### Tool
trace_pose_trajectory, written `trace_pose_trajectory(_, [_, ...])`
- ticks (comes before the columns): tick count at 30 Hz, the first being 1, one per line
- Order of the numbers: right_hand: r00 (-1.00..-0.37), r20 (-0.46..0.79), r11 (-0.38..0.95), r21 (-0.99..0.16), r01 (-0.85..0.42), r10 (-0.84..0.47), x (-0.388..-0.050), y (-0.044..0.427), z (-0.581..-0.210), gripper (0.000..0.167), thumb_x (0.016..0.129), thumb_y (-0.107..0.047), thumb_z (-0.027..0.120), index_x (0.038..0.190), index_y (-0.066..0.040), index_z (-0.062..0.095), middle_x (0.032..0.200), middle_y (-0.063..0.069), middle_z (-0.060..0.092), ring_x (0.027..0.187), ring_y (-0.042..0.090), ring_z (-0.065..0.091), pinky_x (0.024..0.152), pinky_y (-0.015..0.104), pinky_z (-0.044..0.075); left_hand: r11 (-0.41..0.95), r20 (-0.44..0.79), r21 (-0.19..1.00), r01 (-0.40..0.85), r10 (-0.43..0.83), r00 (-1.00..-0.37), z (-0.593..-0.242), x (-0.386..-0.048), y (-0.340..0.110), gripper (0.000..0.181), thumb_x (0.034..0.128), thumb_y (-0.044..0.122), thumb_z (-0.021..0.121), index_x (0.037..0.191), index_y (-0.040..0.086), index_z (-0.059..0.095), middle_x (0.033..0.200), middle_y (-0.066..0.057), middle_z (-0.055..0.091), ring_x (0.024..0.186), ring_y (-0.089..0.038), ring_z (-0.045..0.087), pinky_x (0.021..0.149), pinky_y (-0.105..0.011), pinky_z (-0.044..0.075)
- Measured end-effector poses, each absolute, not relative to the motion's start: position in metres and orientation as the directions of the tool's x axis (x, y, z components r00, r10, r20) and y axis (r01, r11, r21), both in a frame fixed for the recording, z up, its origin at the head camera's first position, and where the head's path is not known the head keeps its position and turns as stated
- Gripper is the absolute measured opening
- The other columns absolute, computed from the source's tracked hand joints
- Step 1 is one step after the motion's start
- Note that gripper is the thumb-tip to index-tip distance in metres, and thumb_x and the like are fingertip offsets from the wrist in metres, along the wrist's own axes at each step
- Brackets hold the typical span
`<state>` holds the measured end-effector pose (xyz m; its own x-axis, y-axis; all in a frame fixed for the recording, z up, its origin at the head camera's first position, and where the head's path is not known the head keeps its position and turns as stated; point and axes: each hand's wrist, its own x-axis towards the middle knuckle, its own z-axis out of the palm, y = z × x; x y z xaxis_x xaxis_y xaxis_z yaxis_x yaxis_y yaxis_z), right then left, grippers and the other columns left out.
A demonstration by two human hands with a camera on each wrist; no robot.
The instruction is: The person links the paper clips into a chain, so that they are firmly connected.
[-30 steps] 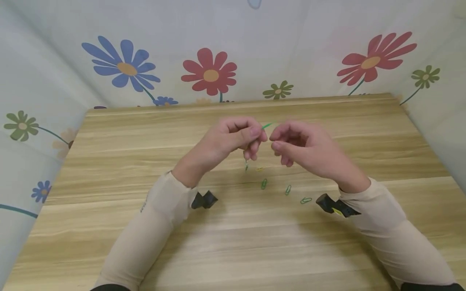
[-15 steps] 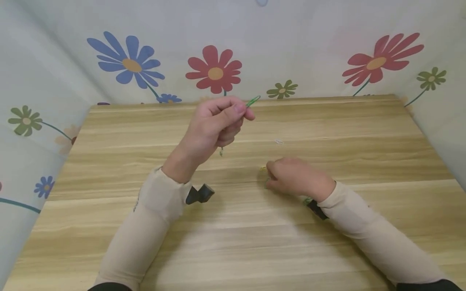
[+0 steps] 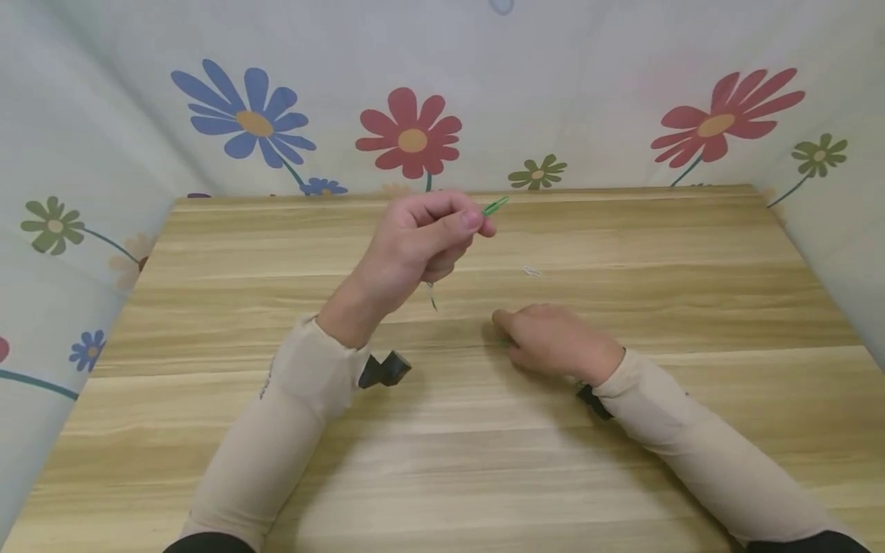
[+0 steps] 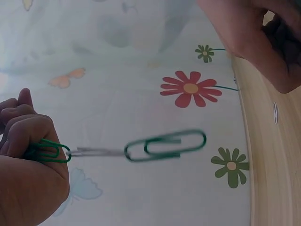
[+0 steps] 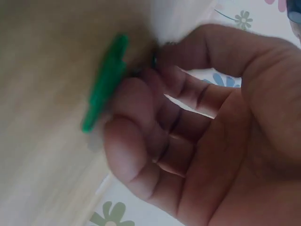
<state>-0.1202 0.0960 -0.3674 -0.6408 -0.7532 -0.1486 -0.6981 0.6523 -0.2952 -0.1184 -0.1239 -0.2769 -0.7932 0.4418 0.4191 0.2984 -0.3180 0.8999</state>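
The left hand (image 3: 422,240) pinches a green paper clip (image 3: 495,206) pointing to two o'clock; a chain of clips (image 4: 101,152) hangs at its six. At four o'clock from it, the right hand (image 3: 558,338) is at the table (image 3: 442,453) beside another clip (image 5: 103,87), grip impossible to tell; a white clip (image 3: 531,271) lies at its eleven

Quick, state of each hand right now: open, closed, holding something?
Left hand: closed, pinching a green paper clip; linked clips hang below the hand.
Right hand: fingers bent, down by the tabletop; can't tell if gripping anything.
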Motion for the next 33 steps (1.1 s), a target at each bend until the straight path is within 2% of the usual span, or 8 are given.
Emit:
trace_pose_trajectory(7, [-0.638, -0.167, 0.654, -0.306, -0.692, -0.752, -0.126, 0.096, -0.374, 0.018, 0.079, 0.000, 0.062, 0.078, -0.014, 0.050, 0.066, -0.003, 0.048, 0.062, 0.017, 0.046, 0.056, 0.034, 0.041, -0.292, 0.391, 0.914, 0.284, 0.439, -0.809, -0.282, -0.118, -0.123, 0.019, 0.0966, 0.006, 0.055, 0.093, 0.011, 0.073, 0.053, -0.003, 0.033, 0.044, -0.015, 0.019, 0.040, -0.027, 0.014])
trace_pose_trajectory(11, [-0.601, -0.127, 0.584, -0.462, -0.668, -0.789, -0.130, 0.099, -0.375, 0.018, 0.079, -0.003, 0.060, 0.075, -0.015, 0.048, 0.065, -0.006, 0.042, 0.060, 0.011, 0.040, 0.054, 0.029, 0.034, -0.262, 0.383, 0.919, 0.293, 0.427, -0.819, -0.288, -0.116, -0.120, 0.016, 0.0966, 0.008, 0.056, 0.092, 0.010, 0.072, 0.052, -0.005, 0.035, 0.043, -0.016, 0.020, 0.041, -0.027, 0.016])
trace_pose_trajectory(13, [-0.614, -0.032, 0.517, -0.574, -0.635, -0.789, -0.132, 0.101, -0.371, 0.015, 0.081, -0.003, 0.059, 0.077, -0.015, 0.051, 0.066, -0.007, 0.043, 0.059, 0.009, 0.041, 0.054, 0.027, 0.034, -0.237, 0.387, 0.920, 0.313, 0.413, -0.825, -0.290, -0.114, -0.118, 0.015, 0.0965, 0.009, 0.057, 0.091, 0.007, 0.071, 0.052, -0.005, 0.035, 0.043, -0.016, 0.021, 0.041, -0.027, 0.018])
trace_pose_trajectory(16, [-0.683, 0.175, 0.372, -0.730, -0.573, -0.709, -0.131, 0.103, -0.359, 0.013, 0.086, -0.002, 0.055, 0.082, -0.014, 0.057, 0.068, -0.005, 0.050, 0.060, 0.012, 0.050, 0.055, 0.028, 0.042, -0.208, 0.406, 0.913, 0.351, 0.387, -0.828, -0.292, -0.112, -0.114, 0.016, 0.0963, 0.009, 0.058, 0.092, -0.001, 0.069, 0.052, -0.004, 0.036, 0.044, -0.017, 0.023, 0.042, -0.027, 0.020])
trace_pose_trajectory(20, [-0.744, 0.403, 0.060, -0.859, -0.508, -0.534, -0.126, 0.105, -0.336, 0.014, 0.093, 0.003, 0.054, 0.084, -0.003, 0.063, 0.070, 0.007, 0.060, 0.060, 0.022, 0.061, 0.058, 0.030, 0.053, -0.177, 0.434, 0.901, 0.397, 0.374, -0.819, -0.291, -0.109, -0.107, 0.020, 0.0960, 0.011, 0.058, 0.093, -0.007, 0.066, 0.053, -0.003, 0.035, 0.044, -0.017, 0.025, 0.041, -0.029, 0.020])
trace_pose_trajectory(22, [-0.746, 0.477, -0.093, -0.864, -0.494, -0.465, -0.122, 0.106, -0.325, 0.011, 0.095, 0.005, 0.055, 0.086, 0.005, 0.063, 0.070, 0.014, 0.061, 0.060, 0.024, 0.063, 0.059, 0.032, 0.056, -0.166, 0.439, 0.898, 0.406, 0.381, -0.814, -0.291, -0.107, -0.104, 0.019, 0.0958, 0.011, 0.059, 0.092, -0.007, 0.066, 0.053, -0.003, 0.035, 0.044, -0.018, 0.024, 0.041, -0.030, 0.019])
trace_pose_trajectory(25, [-0.730, 0.555, -0.225, -0.831, -0.509, -0.398, -0.117, 0.106, -0.313, 0.012, 0.096, 0.006, 0.056, 0.090, 0.014, 0.061, 0.072, 0.018, 0.062, 0.060, 0.024, 0.065, 0.061, 0.033, 0.058, -0.153, 0.443, 0.896, 0.418, 0.395, -0.805, -0.291, -0.105, -0.099, 0.019, 0.0957, 0.010, 0.059, 0.091, -0.006, 0.067, 0.056, -0.004, 0.036, 0.045, -0.019, 0.025, 0.042, -0.030, 0.020])
trace_pose_trajectory(33, [-0.714, 0.618, -0.259, -0.786, -0.561, -0.328, -0.108, 0.109, -0.300, 0.018, 0.097, 0.000, 0.059, 0.093, 0.018, 0.060, 0.071, 0.016, 0.062, 0.058, 0.022, 0.064, 0.061, 0.033, 0.057, -0.120, 0.420, 0.904, 0.410, 0.422, -0.803, -0.292, -0.106, -0.093, 0.019, 0.0964, 0.011, 0.058, 0.090, -0.004, 0.068, 0.058, -0.005, 0.037, 0.047, -0.019, 0.027, 0.044, -0.030, 0.023])
